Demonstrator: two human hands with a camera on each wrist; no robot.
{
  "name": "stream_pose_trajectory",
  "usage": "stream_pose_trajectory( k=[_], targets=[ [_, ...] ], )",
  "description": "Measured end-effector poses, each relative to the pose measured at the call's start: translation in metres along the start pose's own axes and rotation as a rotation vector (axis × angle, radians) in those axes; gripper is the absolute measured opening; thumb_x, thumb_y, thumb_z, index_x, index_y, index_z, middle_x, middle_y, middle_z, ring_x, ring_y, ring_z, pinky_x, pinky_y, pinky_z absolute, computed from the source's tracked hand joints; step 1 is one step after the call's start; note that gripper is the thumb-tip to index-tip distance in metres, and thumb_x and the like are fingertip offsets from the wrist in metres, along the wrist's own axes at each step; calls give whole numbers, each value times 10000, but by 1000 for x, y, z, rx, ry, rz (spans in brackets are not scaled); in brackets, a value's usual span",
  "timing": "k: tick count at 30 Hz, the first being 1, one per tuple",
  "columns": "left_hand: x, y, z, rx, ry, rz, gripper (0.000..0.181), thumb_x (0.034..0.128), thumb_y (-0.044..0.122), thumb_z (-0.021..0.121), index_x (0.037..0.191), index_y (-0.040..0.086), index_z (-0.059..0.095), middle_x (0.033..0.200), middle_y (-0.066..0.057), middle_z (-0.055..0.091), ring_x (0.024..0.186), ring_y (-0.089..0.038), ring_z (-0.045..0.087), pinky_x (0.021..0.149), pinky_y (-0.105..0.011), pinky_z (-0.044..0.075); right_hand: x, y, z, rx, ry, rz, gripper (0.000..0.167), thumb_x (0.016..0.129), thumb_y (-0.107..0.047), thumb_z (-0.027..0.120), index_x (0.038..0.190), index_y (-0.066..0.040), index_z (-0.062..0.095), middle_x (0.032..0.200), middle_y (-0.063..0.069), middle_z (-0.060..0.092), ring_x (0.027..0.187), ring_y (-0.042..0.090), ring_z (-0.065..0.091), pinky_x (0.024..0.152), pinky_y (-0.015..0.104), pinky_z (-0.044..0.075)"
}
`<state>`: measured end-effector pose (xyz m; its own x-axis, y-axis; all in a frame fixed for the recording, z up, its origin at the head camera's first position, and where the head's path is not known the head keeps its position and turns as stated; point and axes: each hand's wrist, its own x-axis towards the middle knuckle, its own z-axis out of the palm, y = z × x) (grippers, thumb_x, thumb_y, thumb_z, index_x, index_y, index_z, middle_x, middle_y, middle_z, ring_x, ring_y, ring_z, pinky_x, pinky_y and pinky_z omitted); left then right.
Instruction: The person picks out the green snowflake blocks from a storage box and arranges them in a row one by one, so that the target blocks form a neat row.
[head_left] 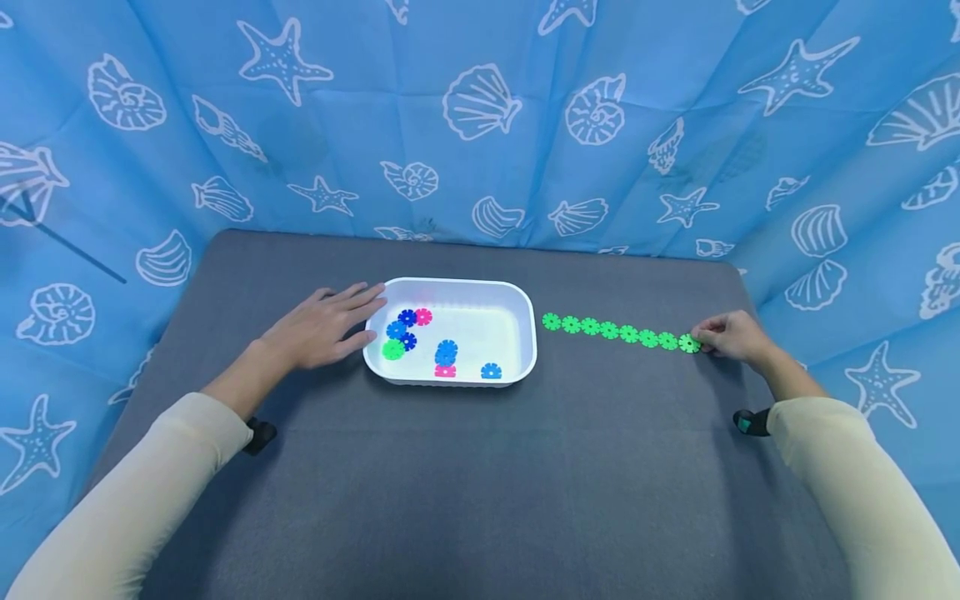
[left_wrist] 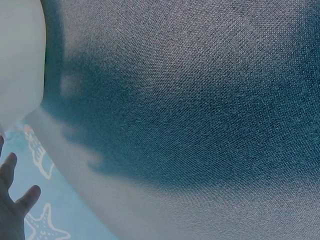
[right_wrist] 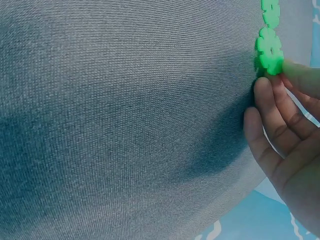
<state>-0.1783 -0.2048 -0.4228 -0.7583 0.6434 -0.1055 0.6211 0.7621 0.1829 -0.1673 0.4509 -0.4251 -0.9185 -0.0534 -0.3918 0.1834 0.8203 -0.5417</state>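
Several bright green snowflake discs [head_left: 610, 330] form a slightly slanting row right of the white tray, edge to edge; I cannot tell whether they interlock. My right hand [head_left: 731, 336] pinches the green disc [right_wrist: 270, 50] at the row's right end between thumb and finger. My left hand [head_left: 322, 327] lies at the left side of the white tray [head_left: 525, 367], fingers extended and fingertips at its rim. In the tray are blue discs [head_left: 446, 353], dark blue discs [head_left: 407, 341], pink discs [head_left: 424, 317] and a green disc [head_left: 393, 349]. In the left wrist view, the left fingers [left_wrist: 27, 200] appear spread.
A grey cloth-covered table [head_left: 480, 483] extends in front of the tray and row. Behind and beside it hangs a blue curtain [head_left: 420, 100] printed with white shells and starfish. A dark wrist strap [head_left: 261, 435] shows at the left cuff, another [head_left: 752, 422] at the right.
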Motion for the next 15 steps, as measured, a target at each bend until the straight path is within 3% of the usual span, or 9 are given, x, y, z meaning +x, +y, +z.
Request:
stream_pose_trajectory(
  k=[7, 10, 15],
  targets=[
    [-1, 1, -2, -2, -14, -10, 665, 1023, 447, 499, 1580, 149, 289, 1650, -54, 209, 1493, -350, 222, 1122, -655, 232, 2, -17, -3, -2, 91, -19, 451, 1033, -257, 534, 1179, 161, 619, 922, 178, 710, 764, 125, 645, 632, 256, 527],
    [-1, 1, -2, 1, -17, -8, 665, 1023, 444, 500, 1580, 149, 288, 1650, -54, 210, 1493, -351, 224, 1121, -657, 234, 5, -41, -5, 9, 95, -55, 443, 1037, -250, 519, 1200, 152, 606, 933, 179, 703, 781, 131, 651, 646, 246, 526],
    [0, 1, -2, 6, -19, -8, 670, 1018, 448, 510, 1580, 155, 291, 1651, -46, 206, 1494, -345, 222, 1121, -656, 235, 17, -92, -9, 94, 16, -108, 455, 1046, -261, 516, 1257, 137, 575, 941, 81, 705, 800, 73, 661, 720, 242, 564]
  ],
)
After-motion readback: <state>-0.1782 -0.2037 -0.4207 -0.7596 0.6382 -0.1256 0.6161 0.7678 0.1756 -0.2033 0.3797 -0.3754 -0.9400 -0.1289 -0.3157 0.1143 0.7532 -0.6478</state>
